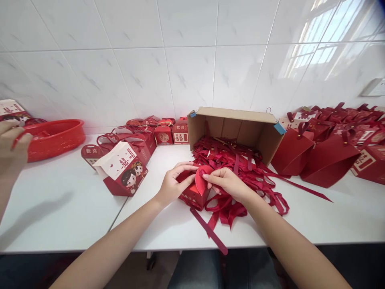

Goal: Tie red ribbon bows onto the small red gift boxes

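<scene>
A small red gift box (192, 198) with a rounded red top flap (199, 185) stands on the white table in front of me. My left hand (176, 180) grips the box from the left, thumb and fingers around its upper part. At the flap, my right hand (224, 181) pinches a dark red ribbon, whose bit shows by the thumb tip; the rest is hidden by the fingers. Beneath and behind my right hand spreads a heap of red ribbons (234, 212). One dark red strip (210, 233) lies from the box over the table's front edge.
Ribbons spill from a cardboard box (234, 114) lying on its side. Left of it stand a white-and-red gift box (122, 170) and several smaller red boxes (164, 134). Red bags (329, 160) crowd the right. Another person's hand (13, 144) is beside a red basin (57, 140) at far left.
</scene>
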Demonstrator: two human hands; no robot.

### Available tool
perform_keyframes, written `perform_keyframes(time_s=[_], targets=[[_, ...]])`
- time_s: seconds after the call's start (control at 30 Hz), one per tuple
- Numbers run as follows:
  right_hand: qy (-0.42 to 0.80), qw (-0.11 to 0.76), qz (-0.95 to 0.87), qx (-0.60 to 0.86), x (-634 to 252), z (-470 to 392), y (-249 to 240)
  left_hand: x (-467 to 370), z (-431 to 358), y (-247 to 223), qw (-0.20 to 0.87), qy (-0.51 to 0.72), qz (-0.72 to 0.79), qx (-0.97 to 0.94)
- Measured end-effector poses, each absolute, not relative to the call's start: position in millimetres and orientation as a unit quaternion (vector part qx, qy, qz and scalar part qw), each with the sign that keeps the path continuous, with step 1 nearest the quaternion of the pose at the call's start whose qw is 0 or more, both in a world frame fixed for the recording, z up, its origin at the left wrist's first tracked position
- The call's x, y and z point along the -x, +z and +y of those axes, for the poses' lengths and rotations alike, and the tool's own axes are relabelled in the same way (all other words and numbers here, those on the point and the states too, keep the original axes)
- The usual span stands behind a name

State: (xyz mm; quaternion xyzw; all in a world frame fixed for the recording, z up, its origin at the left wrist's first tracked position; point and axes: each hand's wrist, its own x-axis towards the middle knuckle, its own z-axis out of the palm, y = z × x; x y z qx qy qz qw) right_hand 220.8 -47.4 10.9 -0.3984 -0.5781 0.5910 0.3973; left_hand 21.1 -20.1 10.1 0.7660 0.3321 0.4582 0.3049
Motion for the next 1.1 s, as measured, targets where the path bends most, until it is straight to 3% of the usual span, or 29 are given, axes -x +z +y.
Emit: perform_keyframes(time_s=[0.4, 0.9, 1.0, 1.1], targets=[[0.637, 0.412, -0.547, 0.353, -225.0, -48.2, 12.9, -20.8, -20.7, 7.0, 0.293, 0.449, 0.315, -0.783], [0.569, 0.381, -0.598, 0.417, -221.9, -46.8, 13.2, -18.1, -16.7, 10.7, 0.258, 0.406, 0.312, -0.819], [0.488, 0.424, -0.617, 0.448, -221.1, -43.0, 7.6, -23.7, -13.7, 13.4, 0.209, 0.404, 0.334, -0.826], [0.271, 0.548, -0.615, 0.499, -223.0, -37.4, 1.4, -27.4, -6.7, 28.9, 0.172, 0.371, 0.353, -0.842]])
